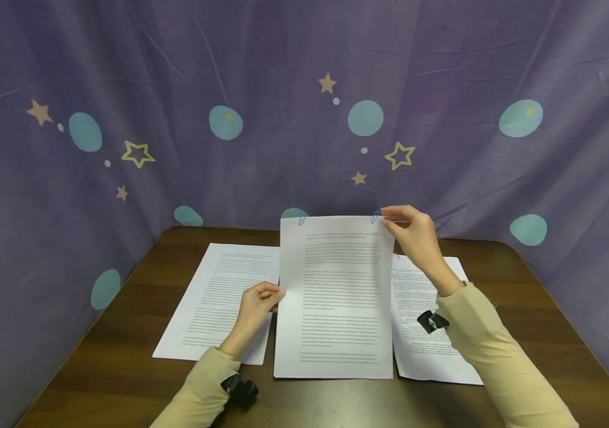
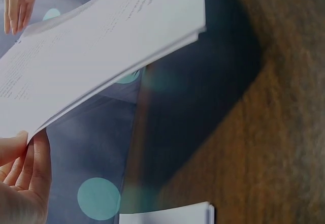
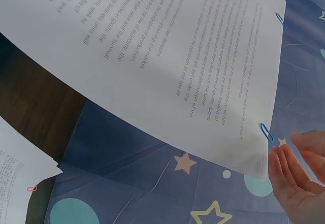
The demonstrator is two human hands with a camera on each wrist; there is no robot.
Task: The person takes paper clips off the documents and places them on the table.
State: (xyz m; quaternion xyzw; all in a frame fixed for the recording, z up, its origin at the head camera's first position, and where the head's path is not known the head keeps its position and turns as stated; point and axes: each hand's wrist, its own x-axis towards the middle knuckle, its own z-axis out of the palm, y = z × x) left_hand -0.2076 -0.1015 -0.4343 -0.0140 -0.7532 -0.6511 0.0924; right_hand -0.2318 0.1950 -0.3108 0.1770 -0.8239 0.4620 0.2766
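A stack of printed sheets (image 1: 343, 285) stands upright above the table, with one blue paper clip (image 1: 303, 220) and another blue paper clip (image 3: 266, 132) on its top edge. My left hand (image 1: 257, 306) pinches the stack's left edge between thumb and fingers, as the left wrist view shows. At the top right corner is my right hand (image 1: 414, 235), beside the nearer clip. In the right wrist view its thumb stands apart from the fingers, and the fingertips are at the paper's edge with nothing gripped between.
Another printed stack (image 1: 229, 297) lies on the left of the brown wooden table (image 1: 106, 351). A third stack (image 1: 427, 356) lies at the right, partly behind the raised one, with a red paper clip (image 3: 31, 189). A purple patterned curtain (image 1: 283, 71) hangs behind.
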